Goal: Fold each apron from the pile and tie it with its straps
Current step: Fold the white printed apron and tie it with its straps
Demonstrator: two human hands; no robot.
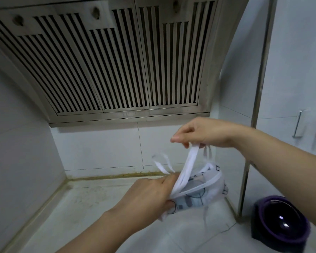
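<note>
Gripping folded apron point(195, 196) lying left-right, left hand point(150, 196); right hand point(201, 134) pinching strap point(188, 161) upward.

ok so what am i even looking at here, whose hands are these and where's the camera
No machine here: these are a person's two bare hands, filmed by one wide-angle camera worn on the head, looking forward and down. The left hand grips a folded white apron with a grey print, over the white kitchen counter. The right hand pinches its flat white strap and holds it raised. Above hangs a slatted stainless-steel extractor hood. At lower right sits a glossy dark purple round container; I cannot tell what it is.
</note>
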